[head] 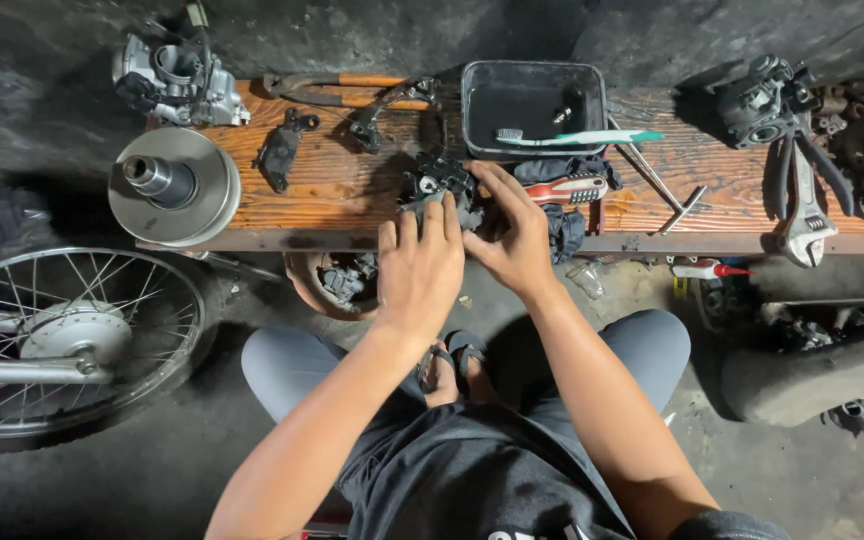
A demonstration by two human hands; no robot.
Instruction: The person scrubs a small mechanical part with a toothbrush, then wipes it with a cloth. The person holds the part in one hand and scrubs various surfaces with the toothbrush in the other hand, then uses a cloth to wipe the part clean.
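Grimy concrete floor surrounds a low wooden table (352, 190), and at its front edge sits a dark metal brake part (442, 185). Both hands grip it: the left hand (420, 270) has its fingers (430, 222) curled over the near side, the right hand (512, 235) has its fingers (497, 190) closed on it from three o'clock. At one o'clock stands a black tray (532, 100) with a toothbrush (582, 137); at nine o'clock, a round clutch pulley (174, 185); at three o'clock, an adjustable wrench (804, 215).

A dark, greasy metal brake caliper (444, 183) sits on the wooden bench's front edge.
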